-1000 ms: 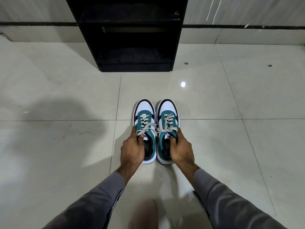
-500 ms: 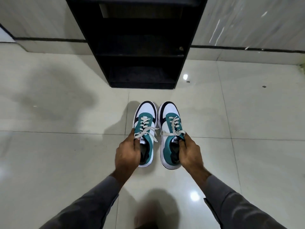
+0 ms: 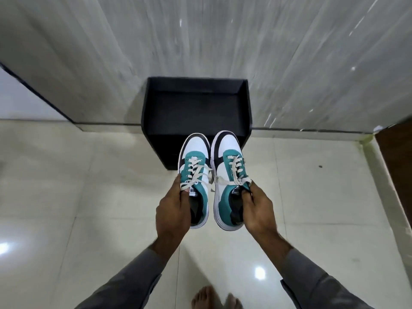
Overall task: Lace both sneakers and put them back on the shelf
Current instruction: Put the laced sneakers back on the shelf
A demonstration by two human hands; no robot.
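Return-to-shelf step, lacing looks done. Two sneakers, one per hand: left hand (image 3: 172, 210) pinching left sneaker (image 3: 196, 175) at the collar, right hand (image 3: 256, 208) pinching right sneaker (image 3: 229, 175) likewise. Both airborne over floor, toes toward shelf (image 3: 196, 103). Next: forward, lower onto top, release. One shelf.

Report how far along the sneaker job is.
Done: both sneakers look laced. In hand: the left hand holds the left sneaker and the right hand the right sneaker, in the air before the black shelf. Left: setting them on it.
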